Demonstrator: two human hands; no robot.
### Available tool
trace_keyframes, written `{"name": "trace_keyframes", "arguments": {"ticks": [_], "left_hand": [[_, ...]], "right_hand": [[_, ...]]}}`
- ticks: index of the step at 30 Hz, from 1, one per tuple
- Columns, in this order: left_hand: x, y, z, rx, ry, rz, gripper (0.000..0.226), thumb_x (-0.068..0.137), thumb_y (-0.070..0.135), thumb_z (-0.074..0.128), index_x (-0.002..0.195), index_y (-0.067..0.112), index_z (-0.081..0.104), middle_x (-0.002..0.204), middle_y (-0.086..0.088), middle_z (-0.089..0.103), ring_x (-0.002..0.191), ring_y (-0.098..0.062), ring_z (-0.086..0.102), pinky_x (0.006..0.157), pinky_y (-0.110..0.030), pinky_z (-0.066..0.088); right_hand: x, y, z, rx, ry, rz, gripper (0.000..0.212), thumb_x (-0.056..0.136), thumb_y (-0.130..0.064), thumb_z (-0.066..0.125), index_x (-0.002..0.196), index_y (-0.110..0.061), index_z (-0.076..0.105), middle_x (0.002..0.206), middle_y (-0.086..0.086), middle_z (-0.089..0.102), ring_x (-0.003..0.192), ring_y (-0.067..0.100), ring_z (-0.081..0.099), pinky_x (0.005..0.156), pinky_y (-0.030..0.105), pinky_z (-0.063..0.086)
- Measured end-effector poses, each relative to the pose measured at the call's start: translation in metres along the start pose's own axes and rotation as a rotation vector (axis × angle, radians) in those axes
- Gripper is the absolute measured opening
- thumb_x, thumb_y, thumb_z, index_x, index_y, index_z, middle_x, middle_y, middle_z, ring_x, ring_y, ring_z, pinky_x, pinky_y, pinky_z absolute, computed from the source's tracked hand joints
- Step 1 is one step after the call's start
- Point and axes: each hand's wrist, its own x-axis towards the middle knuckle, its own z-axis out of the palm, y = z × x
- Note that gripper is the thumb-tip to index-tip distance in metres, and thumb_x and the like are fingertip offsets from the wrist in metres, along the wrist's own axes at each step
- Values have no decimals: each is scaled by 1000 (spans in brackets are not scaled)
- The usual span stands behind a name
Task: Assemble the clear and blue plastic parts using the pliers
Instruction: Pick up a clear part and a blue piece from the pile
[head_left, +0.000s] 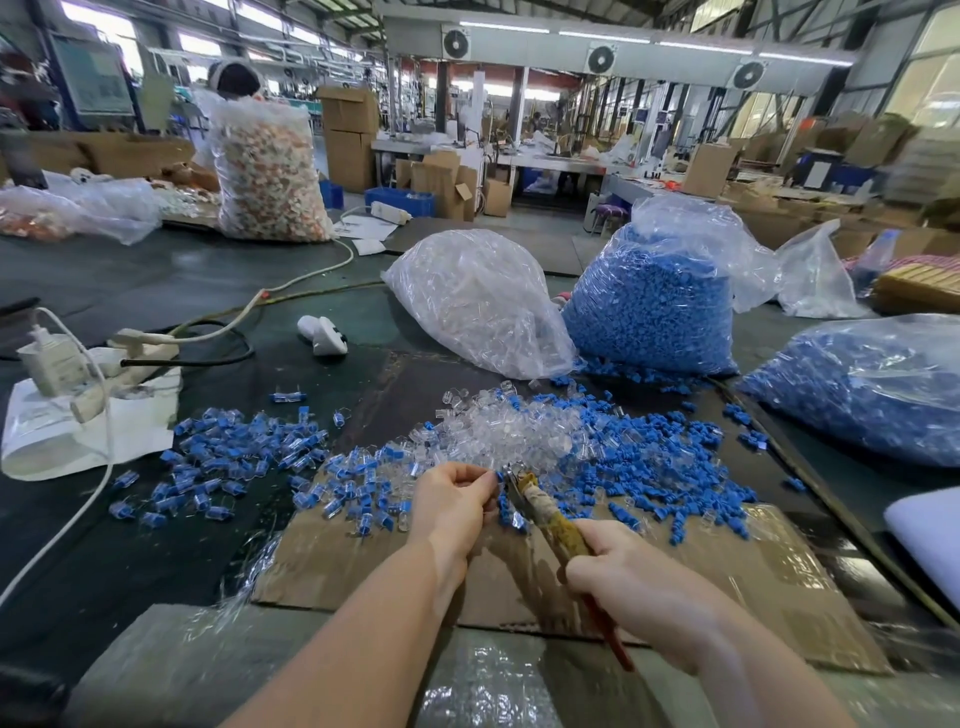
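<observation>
My right hand (631, 582) grips the pliers (540, 512) by their worn, tape-wrapped handles, jaws pointing up and left. My left hand (454, 499) is pinched shut on a small clear part right at the plier jaws; the part is mostly hidden by my fingers. Just beyond my hands lies a heap of loose clear parts (519, 434) mixed with loose blue parts (665, 473). To the left spreads a pile of assembled clear-and-blue pieces (234, 447).
A bag of clear parts (483, 301) and two bags of blue parts (654, 301) (872, 384) stand behind. Taped cardboard (727, 582) lies under my hands. A power strip and cables (140, 348), a bottle (49, 358) and a white sheet are at left. A person sits far left.
</observation>
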Motion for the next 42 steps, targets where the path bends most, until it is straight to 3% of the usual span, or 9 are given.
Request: {"name": "trace_keyframes", "arguments": {"ticks": [11, 19, 23, 27, 32, 34, 37, 40, 42], "left_hand": [[-3, 8, -1, -6, -11, -100, 5, 88, 9, 61, 86, 5, 64, 73, -11, 61, 58, -18, 55, 54, -30, 47], [-6, 12, -1, 64, -19, -66, 7, 88, 8, 62, 81, 6, 64, 69, -9, 60, 56, -16, 54, 48, -25, 46], [-7, 12, -1, 33, -15, -85, 6, 87, 5, 62, 81, 4, 63, 66, -8, 59, 50, -13, 53, 41, -21, 45], [-8, 10, 1, 19, -4, -85, 3, 87, 5, 61, 84, 4, 63, 71, -9, 60, 57, -14, 55, 43, -20, 46], [-9, 9, 2, 5, 8, -73, 7, 87, 3, 61, 81, 7, 63, 70, -7, 60, 60, -14, 56, 47, -20, 48], [-9, 9, 1, 4, 15, -69, 8, 88, 4, 60, 82, 7, 63, 73, -9, 62, 66, -17, 58, 55, -25, 51], [-9, 10, -2, 45, 29, -29, 5, 89, 9, 60, 89, 7, 65, 80, -12, 65, 74, -23, 61, 68, -33, 53], [-10, 14, -10, 215, 57, 146, 5, 88, 12, 61, 83, 14, 63, 76, -3, 65, 67, -11, 58, 56, -12, 48], [-10, 16, -15, 326, 61, 221, 6, 88, 15, 62, 82, 18, 61, 78, -1, 64, 69, -8, 58, 52, -8, 44]], "right_hand": [[-4, -4, -5, -23, -39, -47, 14, 84, -2, 45, 77, -14, 45, 69, 0, 43, 51, 8, 36, 49, 20, 29], [-7, -7, -9, 93, -131, -32, 15, 84, -3, 49, 76, -15, 53, 60, -9, 52, 51, 6, 46, 51, 17, 38], [-6, -7, -7, 1, -85, -52, 19, 85, -2, 45, 72, -16, 48, 69, 1, 47, 59, 14, 41, 55, 23, 32], [-5, -4, -4, -78, -10, -101, 28, 84, 0, 42, 63, -19, 43, 58, -6, 42, 44, 5, 34, 43, 16, 28], [-1, 1, 1, -126, 53, -124, 27, 84, -1, 43, 64, -20, 44, 59, -6, 43, 40, 4, 34, 42, 16, 28], [-2, 1, 3, -67, 67, -145, 24, 83, -1, 46, 68, -19, 50, 57, -8, 45, 38, 2, 35, 42, 16, 29], [-4, -1, 3, 154, 56, -160, 31, 77, 8, 50, 90, -17, 64, 48, -12, 51, 38, 2, 40, 39, 13, 30], [-1, 2, 2, 197, 98, -166, 45, 67, 6, 59, 109, -12, 62, 58, -8, 56, 45, 3, 47, 42, 12, 34], [2, 3, 3, 175, 90, -178, 47, 67, 7, 58, 109, -13, 63, 60, -5, 55, 46, 4, 47, 44, 13, 34]]}}
